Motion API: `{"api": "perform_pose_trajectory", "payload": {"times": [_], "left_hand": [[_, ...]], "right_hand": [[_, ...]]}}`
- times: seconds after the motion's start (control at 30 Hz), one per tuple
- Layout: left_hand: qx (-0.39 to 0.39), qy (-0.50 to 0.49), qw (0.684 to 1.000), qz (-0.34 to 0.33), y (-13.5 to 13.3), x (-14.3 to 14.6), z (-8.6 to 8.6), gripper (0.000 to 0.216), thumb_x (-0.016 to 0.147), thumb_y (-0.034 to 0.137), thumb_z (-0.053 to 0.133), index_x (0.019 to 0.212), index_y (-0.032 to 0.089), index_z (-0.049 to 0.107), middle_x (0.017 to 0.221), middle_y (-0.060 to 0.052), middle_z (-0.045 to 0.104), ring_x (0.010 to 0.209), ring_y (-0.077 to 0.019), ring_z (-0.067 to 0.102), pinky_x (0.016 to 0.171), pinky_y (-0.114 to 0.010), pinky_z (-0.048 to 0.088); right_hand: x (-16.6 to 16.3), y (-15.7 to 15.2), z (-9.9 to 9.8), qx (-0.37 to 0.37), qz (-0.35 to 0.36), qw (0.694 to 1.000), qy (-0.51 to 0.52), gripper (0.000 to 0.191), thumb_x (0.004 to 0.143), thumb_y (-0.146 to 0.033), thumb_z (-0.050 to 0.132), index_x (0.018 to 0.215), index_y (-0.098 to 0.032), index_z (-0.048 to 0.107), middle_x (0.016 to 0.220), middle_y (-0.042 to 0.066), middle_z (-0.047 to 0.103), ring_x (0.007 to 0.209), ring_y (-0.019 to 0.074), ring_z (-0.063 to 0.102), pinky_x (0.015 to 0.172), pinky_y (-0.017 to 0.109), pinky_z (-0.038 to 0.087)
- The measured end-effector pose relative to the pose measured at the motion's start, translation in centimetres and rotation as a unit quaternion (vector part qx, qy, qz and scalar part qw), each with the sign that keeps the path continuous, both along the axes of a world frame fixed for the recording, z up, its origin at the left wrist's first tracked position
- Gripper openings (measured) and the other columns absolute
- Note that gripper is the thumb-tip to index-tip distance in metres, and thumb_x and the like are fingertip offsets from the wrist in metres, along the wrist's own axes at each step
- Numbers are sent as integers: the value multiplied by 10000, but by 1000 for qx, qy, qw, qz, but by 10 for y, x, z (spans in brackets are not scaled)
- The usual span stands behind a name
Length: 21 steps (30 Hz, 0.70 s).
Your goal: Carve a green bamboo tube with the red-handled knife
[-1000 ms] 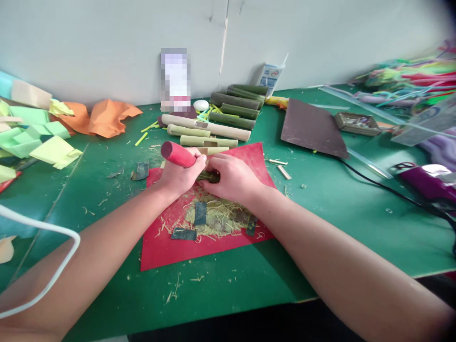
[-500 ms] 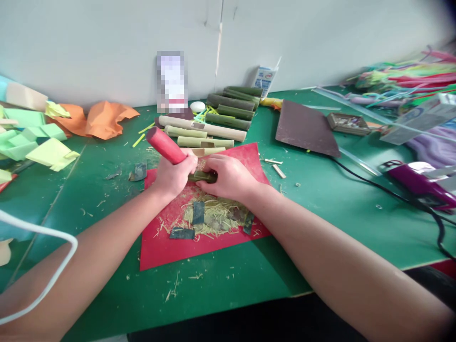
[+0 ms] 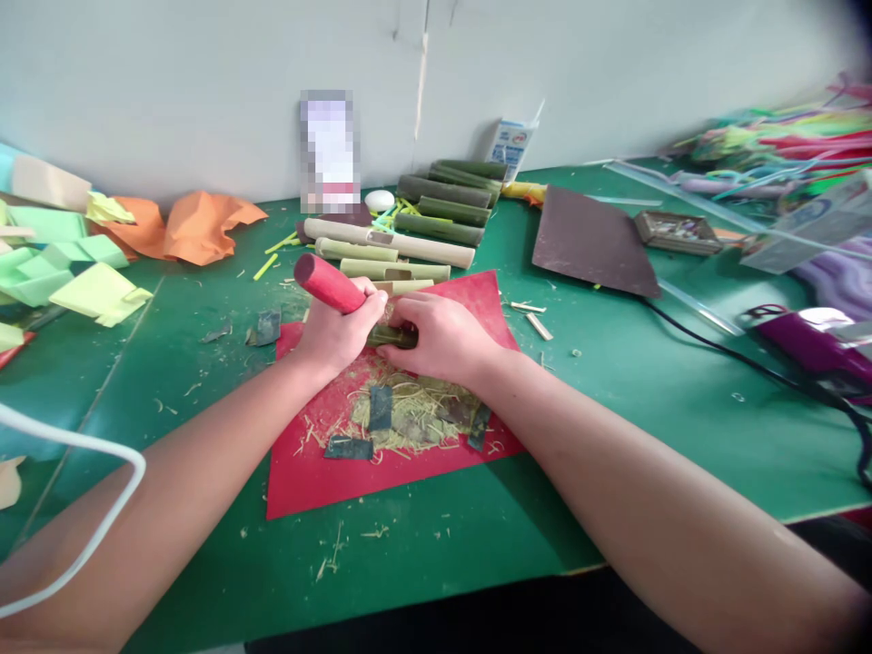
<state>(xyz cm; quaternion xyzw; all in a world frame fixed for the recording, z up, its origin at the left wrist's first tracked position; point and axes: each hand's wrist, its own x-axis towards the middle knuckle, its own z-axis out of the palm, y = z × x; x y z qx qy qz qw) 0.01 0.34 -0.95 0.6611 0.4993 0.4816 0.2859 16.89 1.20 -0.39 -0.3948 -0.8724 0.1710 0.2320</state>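
Observation:
My left hand (image 3: 341,331) is wrapped round the thick red handle (image 3: 331,283) of a tool, whose working end is hidden by my fingers. Its butt end points up and to the left. In my right hand (image 3: 440,336) is a green bamboo tube (image 3: 391,337), pinned low over the red sheet (image 3: 320,490). The two hands are close together, with the tool's hidden end at the bamboo. Pale shavings (image 3: 415,427) lie heaped on the sheet just in front, with several dark strips (image 3: 380,408) among them.
Beyond my hands lie several bamboo tubes (image 3: 440,229), some with cut slots. A blurred-out phone (image 3: 331,150) leans on the wall beside a drink carton (image 3: 510,145). Folded papers (image 3: 68,259) are at left; a dark board (image 3: 589,241), small box (image 3: 677,232) and purple device (image 3: 810,350) at right.
The red handle and my left hand have shifted slightly right and down. My right hand stays at the bamboo tube. The view has turned a little.

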Motion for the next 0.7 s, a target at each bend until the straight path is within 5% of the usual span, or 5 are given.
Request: {"api": "perform_pose_trajectory", "payload": {"times": [0.33,0.7], "left_hand": [[28,56,998,-3,2,-1,1,258,820,236,546,578,193,467,578,19,470,594,-129,453,585,-278,366],[-14,6,998,-65,-9,2,4,279,766,200,543,511,192,430,515,32,424,533,-109,407,551,-280,343]], "right_hand": [[1,2,2,-7,7,1000,-14,193,716,-297,694,743,-186,539,789,28,608,705,139,472,635,281,342],[1,5,-2,-12,41,999,0,128,751,-275,657,760,-177,574,824,46,643,753,150,528,683,285,370]]}}
